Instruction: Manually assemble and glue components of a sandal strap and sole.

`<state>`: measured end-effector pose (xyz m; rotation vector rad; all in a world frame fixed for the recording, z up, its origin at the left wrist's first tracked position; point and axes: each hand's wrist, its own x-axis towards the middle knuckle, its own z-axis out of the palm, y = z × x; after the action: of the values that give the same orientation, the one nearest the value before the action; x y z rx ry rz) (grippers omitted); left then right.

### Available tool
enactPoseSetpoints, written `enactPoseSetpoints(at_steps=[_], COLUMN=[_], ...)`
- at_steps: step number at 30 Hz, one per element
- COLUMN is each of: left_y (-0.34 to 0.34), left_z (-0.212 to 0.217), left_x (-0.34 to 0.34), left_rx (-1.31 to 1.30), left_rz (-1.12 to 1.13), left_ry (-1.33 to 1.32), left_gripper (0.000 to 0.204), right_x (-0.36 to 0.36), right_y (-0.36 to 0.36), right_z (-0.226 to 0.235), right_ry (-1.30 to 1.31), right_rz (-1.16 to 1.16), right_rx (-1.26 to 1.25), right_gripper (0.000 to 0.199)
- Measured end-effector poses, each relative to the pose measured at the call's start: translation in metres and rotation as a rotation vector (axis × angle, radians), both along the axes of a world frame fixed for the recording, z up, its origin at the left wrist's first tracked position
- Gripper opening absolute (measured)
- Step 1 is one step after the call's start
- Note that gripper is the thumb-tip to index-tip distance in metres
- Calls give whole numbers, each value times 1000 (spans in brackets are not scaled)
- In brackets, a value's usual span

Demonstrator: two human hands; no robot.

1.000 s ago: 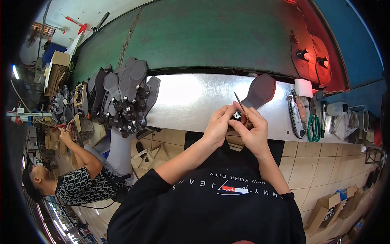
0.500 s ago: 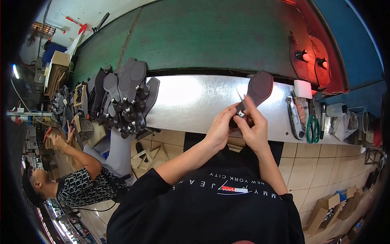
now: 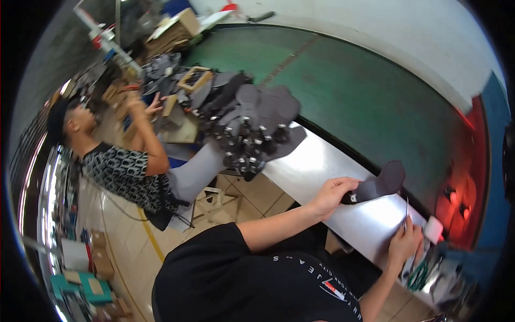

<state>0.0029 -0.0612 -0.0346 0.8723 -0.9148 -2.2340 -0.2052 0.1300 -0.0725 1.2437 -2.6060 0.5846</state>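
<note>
- Left grip (image 3: 331, 197): closed on the heel end of a dark sole (image 3: 390, 178), thumb and fingers pinching near the black heel (image 3: 350, 198) with its pale tip.
- Sole sits over the bare metal surface (image 3: 300, 167), rounded forefoot end pointing right, toward the green belt (image 3: 370, 86).
- Right grip (image 3: 404, 244): narrow, fingers wrapped around a thin pointed tool (image 3: 407, 208), point up, near the sole's forefoot end but apart from it. Exact tool type: can't tell.
- White block (image 3: 433, 229) just right of the right grip; green-handled scissors (image 3: 417, 277) below it, blurred.
- Pile of dark heeled soles (image 3: 249, 126) at the surface's left end, heels toward the wearer.
- Red-lit area at far right holds more heeled pieces (image 3: 456, 201).
- Co-worker (image 3: 120, 163) on the left, patterned top, both arms forward, hands blurred.
</note>
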Motion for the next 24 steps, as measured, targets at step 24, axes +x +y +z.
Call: enactPoseSetpoints(at_steps=[24], left_y=[-125], left_z=[47], left_x=[75], left_rx=[-1347], left_rz=[515], left_ry=[-584], left_gripper=[18], right_x=[-29], right_y=[-12], right_z=[40], right_ry=[-240], right_rz=[30], right_rx=[-447], right_gripper=[34])
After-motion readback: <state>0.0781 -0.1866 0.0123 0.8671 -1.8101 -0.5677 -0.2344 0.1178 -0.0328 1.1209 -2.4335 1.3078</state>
